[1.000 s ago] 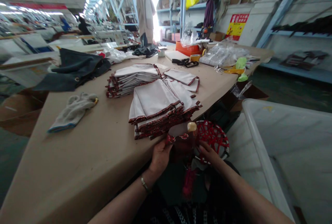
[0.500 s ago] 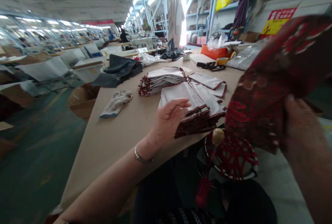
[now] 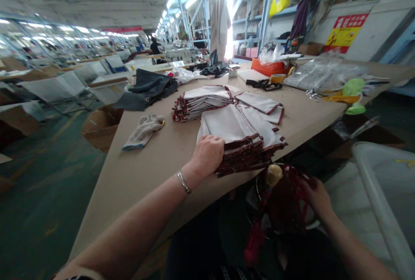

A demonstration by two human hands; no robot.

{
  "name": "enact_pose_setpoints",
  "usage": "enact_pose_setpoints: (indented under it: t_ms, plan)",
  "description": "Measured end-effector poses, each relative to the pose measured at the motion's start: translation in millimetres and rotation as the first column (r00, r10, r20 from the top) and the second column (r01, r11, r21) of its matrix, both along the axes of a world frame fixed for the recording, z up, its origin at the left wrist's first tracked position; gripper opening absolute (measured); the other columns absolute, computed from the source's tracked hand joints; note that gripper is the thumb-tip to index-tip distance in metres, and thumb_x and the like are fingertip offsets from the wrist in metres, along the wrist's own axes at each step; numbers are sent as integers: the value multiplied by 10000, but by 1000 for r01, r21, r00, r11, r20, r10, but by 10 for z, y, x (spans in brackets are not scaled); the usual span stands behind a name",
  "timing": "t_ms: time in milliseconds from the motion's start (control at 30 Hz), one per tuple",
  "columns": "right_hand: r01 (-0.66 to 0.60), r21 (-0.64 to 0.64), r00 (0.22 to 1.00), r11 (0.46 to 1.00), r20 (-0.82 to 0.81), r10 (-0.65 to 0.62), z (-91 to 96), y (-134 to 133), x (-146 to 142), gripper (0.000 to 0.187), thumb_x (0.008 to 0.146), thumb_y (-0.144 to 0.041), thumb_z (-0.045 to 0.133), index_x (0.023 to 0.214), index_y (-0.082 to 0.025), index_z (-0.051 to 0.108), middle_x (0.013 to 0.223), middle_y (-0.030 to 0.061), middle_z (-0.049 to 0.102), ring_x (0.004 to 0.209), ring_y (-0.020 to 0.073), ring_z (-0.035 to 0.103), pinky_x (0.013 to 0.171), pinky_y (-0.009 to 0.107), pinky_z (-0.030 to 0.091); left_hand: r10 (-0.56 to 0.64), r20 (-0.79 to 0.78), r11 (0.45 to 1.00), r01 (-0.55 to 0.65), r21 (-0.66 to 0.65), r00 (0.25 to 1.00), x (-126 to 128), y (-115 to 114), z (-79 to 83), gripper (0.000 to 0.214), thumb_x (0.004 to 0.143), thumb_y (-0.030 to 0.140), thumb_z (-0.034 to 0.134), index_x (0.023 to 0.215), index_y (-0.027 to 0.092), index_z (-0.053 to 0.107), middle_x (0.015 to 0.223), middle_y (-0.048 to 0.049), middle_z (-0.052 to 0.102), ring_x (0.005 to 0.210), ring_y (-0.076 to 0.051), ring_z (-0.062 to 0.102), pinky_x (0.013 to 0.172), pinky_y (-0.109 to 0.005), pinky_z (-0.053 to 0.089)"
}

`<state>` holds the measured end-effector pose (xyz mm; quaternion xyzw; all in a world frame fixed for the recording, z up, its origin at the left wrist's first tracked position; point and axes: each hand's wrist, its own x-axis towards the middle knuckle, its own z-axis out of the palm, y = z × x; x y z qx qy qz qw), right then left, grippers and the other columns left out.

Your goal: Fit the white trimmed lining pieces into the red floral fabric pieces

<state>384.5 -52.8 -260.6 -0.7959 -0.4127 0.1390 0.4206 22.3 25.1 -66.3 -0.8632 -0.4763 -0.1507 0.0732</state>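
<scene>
My left hand is closed at the near left edge of a stack of white-faced fabric pieces with dark red patterned edges; its fingertips are partly hidden. Low on the right, beside the table edge, my right hand is slightly blurred and closed on dark red patterned fabric. That fabric lies in front of a round, light-rimmed object laced with red cord, mostly covered now. A pale rounded knob and a red tassel show at its left side.
Another folded fabric stack and loose folded pieces lie behind on the table. A work glove and dark cloth are leftward. Clear plastic lies right, above a white tub. A cardboard box stands left.
My right hand has swung down and left with the dark red fabric, from high on the right to below the table edge. The left hand has lowered and closed at the stack's edge.
</scene>
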Motion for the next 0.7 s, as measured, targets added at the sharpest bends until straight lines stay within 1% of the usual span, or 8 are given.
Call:
enact_pose_setpoints:
  t_ms: [67, 133, 200, 267, 400, 567, 633, 700]
  plan:
    - [20, 201, 999, 979, 23, -26, 574, 107, -245, 490, 786, -522, 499, 1097, -152, 584, 972, 138, 657, 915, 289, 631, 828, 450, 495, 11, 55, 999, -12, 34, 998, 1, 13, 45, 225, 872, 162, 462, 778, 171, 666, 808, -87, 679, 822, -214, 614, 827, -355, 428]
    - [-210, 428, 970, 879, 203, 133, 1259, 219, -637, 386, 869, -454, 482, 1137, -190, 569, 1061, 102, 637, 973, 239, 608, 891, 410, 475, 14, 132, 996, -25, 80, 991, 25, 1, 106, 217, 870, 159, 459, 794, 177, 662, 817, -75, 682, 812, -206, 617, 816, -343, 432]
    - [-611, 371, 759, 699, 524, 386, 1849, 346, -1115, 342, 872, -412, 532, 1127, -190, 586, 1113, 100, 620, 1074, 242, 557, 967, 409, 430, -1, 192, 993, -23, 119, 981, 69, -38, 174, 195, 854, 147, 470, 804, 182, 656, 815, -60, 680, 806, -199, 616, 807, -332, 437]
    - [-782, 124, 504, 611, 702, 503, 2210, 499, -1555, 422, 846, -358, 591, 1218, -162, 555, 1199, 124, 585, 1136, 274, 503, 996, 425, 404, -24, 226, 991, -7, 135, 974, 109, -101, 237, 172, 827, 129, 488, 800, 183, 649, 804, -53, 672, 798, -196, 611, 786, -321, 443]
    - [-707, -244, 284, 664, 762, 582, 2353, 764, -1897, 346, 858, -122, 456, 1184, -135, 573, 1162, 159, 593, 1045, 286, 542, 867, 403, 453, -58, 283, 991, 21, 134, 957, 72, -267, 283, 164, 806, 114, 490, 758, 186, 630, 780, -49, 651, 776, -187, 595, 749, -303, 450]
    - [-500, -189, 467, 845, 763, 447, 2360, 490, -1534, 341, 809, -85, 446, 1120, -145, 572, 967, 144, 650, 834, 263, 620, 676, 340, 431, 46, 504, 998, -62, 14, 862, -52, -454, 72, 127, 767, 115, 526, 772, 192, 627, 817, -39, 629, 781, -172, 581, 726, -288, 453]
    - [-546, -140, 515, 826, 721, 463, 2301, 185, -1431, 296, 774, -98, 499, 1054, -155, 576, 893, 109, 659, 800, 252, 624, 669, 327, 421, 164, 707, 976, -8, -218, 688, -4, -533, -37, 80, 748, 138, 554, 734, 187, 616, 703, -10, 606, 658, -144, 565, 626, -254, 456]
    - [-636, -121, 508, 762, 678, 531, 2127, -134, -1401, 212, 781, -92, 499, 961, -164, 584, 844, 79, 648, 788, 232, 617, 678, 312, 413, 349, 874, 886, 185, -426, 339, 107, -643, -96, 19, 750, 192, 585, 748, 185, 603, 629, 13, 591, 570, -126, 559, 504, -213, 442]
